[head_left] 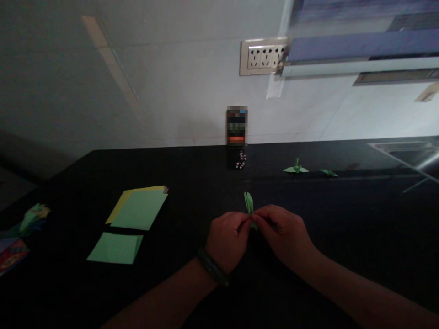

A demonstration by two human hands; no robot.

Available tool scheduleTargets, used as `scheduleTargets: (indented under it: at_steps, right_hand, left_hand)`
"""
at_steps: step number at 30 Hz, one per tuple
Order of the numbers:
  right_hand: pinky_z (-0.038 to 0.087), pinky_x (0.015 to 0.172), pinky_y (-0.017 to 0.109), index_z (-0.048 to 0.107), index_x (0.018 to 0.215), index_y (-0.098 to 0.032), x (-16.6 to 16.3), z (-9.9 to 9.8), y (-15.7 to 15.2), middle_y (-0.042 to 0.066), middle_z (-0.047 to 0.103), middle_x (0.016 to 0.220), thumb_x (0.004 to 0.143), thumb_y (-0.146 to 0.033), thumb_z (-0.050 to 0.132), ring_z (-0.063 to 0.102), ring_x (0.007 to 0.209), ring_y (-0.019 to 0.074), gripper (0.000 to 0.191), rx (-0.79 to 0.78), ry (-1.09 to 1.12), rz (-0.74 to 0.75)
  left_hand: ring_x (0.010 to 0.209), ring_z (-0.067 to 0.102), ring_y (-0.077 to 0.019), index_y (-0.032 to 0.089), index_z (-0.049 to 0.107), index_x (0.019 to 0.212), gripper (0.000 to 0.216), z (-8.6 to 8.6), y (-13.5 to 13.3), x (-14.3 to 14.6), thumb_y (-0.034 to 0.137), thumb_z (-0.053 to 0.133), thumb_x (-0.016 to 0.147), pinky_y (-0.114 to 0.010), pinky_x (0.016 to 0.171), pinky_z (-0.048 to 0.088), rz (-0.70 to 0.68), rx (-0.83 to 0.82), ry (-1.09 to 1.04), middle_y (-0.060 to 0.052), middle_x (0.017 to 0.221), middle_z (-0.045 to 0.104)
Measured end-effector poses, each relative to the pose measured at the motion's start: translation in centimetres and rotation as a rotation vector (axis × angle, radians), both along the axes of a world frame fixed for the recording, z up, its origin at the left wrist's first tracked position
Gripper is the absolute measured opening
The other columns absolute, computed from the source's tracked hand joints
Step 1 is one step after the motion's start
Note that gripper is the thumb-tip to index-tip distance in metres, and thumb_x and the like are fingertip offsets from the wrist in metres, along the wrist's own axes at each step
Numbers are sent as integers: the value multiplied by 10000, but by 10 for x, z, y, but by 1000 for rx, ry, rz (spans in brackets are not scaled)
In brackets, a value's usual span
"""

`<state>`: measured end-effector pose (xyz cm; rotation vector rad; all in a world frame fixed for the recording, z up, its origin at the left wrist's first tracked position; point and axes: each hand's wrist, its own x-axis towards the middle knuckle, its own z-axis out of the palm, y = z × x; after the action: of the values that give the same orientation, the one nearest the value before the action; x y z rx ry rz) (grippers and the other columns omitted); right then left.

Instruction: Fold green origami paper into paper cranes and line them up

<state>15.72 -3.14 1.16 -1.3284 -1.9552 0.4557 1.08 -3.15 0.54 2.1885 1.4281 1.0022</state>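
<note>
Between my hands is a small folded piece of green paper, held upright over the dark counter. My left hand, with a dark bangle on its wrist, pinches the paper from the left. From the other side my right hand pinches it too, and the fingertips of both hands meet around its middle. The paper's narrow upper end sticks up above the fingers, and a bit shows below them. Fingers cover the middle folds. Beyond my right hand lie a folded green paper crane and a smaller folded green paper piece.
A stack of green and yellow paper sheets lies left on the black counter, with a single green sheet nearer. A phone leans on the wall above a beaded strand. Crumpled paper is far left, a sink far right.
</note>
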Motion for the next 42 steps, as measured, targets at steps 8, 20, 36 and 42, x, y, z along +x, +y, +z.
scheduleTargets:
  at_steps: [8, 20, 36, 42]
  right_hand:
    - [481, 630, 238, 659, 751, -203, 2, 1, 1, 6, 680, 732, 780, -161, 528, 626, 660, 130, 141, -24, -17, -14]
    - [474, 582, 237, 677, 719, -203, 3, 0, 1, 3, 687, 698, 776, -180, 537, 629, 622, 129, 152, -96, 10, -15]
    - [459, 560, 245, 679, 706, -199, 2, -1, 1, 8, 678, 665, 764, -197, 533, 614, 591, 132, 157, -145, -3, -44]
    - [454, 556, 245, 677, 701, -194, 3, -1, 1, 8, 674, 664, 756, -204, 546, 611, 589, 131, 142, -154, 13, -52]
  left_hand:
    - [681, 617, -136, 141, 639, 787, 169, -4, 3, 0, 141, 473, 820, -253, 653, 490, -41, 54, 40, -25, 732, 674]
    - [682, 616, -160, 147, 610, 771, 247, -4, 3, -2, 126, 376, 848, -297, 653, 502, -122, 178, 175, -41, 747, 671]
    - [694, 612, -169, 132, 618, 770, 224, -3, 0, -1, 126, 403, 830, -321, 678, 502, -102, 80, 156, -59, 743, 664]
    - [688, 609, -169, 145, 609, 742, 217, -2, 0, -1, 130, 408, 820, -318, 674, 494, -103, 90, 143, -55, 743, 666]
